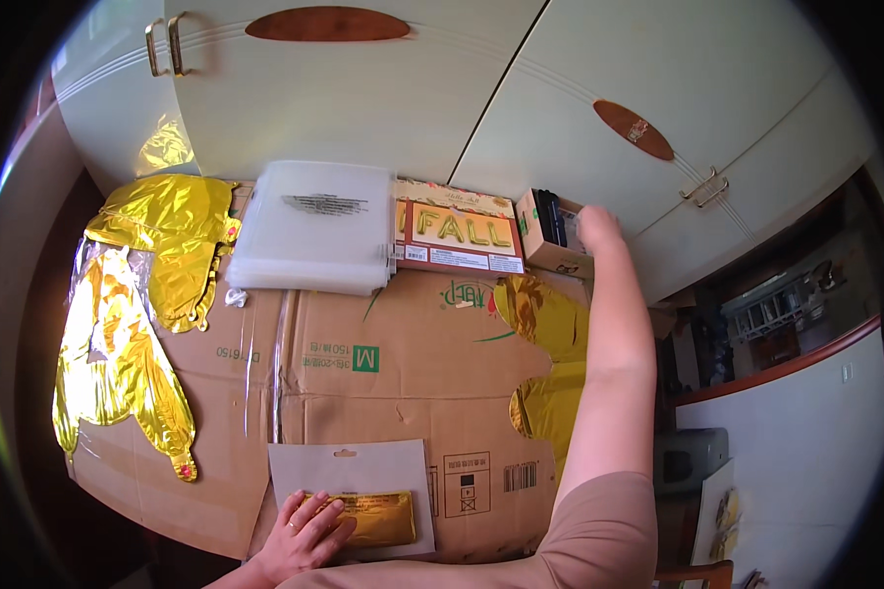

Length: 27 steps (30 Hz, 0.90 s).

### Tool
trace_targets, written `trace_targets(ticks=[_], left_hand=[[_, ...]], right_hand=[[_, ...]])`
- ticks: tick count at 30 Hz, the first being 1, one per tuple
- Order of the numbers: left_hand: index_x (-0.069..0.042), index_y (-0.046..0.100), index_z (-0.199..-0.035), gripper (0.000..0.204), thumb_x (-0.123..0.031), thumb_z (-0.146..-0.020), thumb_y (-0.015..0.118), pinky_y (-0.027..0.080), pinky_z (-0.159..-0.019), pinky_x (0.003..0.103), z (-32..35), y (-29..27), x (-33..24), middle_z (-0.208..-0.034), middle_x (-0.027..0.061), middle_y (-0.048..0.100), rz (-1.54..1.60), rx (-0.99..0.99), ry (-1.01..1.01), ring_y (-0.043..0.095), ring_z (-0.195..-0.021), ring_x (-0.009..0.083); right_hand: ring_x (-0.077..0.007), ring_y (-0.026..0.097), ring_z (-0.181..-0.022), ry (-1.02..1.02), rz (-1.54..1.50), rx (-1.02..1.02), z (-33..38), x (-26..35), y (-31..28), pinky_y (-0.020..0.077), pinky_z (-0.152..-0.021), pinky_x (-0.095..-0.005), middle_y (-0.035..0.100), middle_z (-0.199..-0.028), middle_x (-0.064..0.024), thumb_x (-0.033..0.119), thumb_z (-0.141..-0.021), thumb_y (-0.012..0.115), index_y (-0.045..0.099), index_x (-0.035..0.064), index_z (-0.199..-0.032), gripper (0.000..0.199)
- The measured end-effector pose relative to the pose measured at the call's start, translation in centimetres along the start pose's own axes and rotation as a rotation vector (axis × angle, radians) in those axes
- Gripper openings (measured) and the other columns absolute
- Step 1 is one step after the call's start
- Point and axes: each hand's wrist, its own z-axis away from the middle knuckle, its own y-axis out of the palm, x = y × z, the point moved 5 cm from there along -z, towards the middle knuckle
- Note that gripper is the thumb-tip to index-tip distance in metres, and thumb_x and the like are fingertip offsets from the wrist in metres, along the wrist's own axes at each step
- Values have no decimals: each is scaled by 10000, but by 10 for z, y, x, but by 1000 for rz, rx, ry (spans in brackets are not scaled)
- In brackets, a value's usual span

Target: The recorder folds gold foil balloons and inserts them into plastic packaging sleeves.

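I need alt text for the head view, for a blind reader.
A person's left hand rests on a gold foil packet on a pale card while the right hand reaches to a small open box. Flat gold foil balloons, stacked clear plastic sleeves and a printed box lie on cardboard.

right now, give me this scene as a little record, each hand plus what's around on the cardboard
left hand: resting on the folded gold foil packet and the pale card it lies on
right hand: at the right end of the small open box; grip unclear
in small box: dark items
back row, left to right: stack of translucent plastic sleeves, flat box picturing gold letters, small open box
left side: shiny gold foil pieces
right side: gold foil sheet, partly behind the right forearm
surface: brown cardboard
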Motion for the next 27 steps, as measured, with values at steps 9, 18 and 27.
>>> trace_targets(ticks=[9,18,27], left_hand=[[-100,648,-1257,644,-447,-742,818,351,-1123,613,-10,-15,-5,-1350,157,570,149,-72,12,497,-1339,403],[-84,661,-1020,398,-337,-755,819,386,-1120,579,4,-15,-16,-1190,122,632,63,-202,198,591,-1246,347],[-31,672,-987,262,-111,-765,787,481,-1055,522,12,-10,-26,-1127,138,665,55,-354,248,658,-1157,337]], right_hand=[[-295,706,-789,-117,-372,-356,131,-27,-75,544,-713,-383,733,-887,-135,132,-963,601,698,41,-1003,138],[-175,628,-751,-393,-1165,-79,491,130,-53,500,-667,-298,659,-844,-62,26,-877,750,746,26,-966,89],[-223,655,-684,-301,-1220,-183,616,169,-9,515,-625,-324,666,-807,-109,22,-884,747,739,12,-1043,159]])
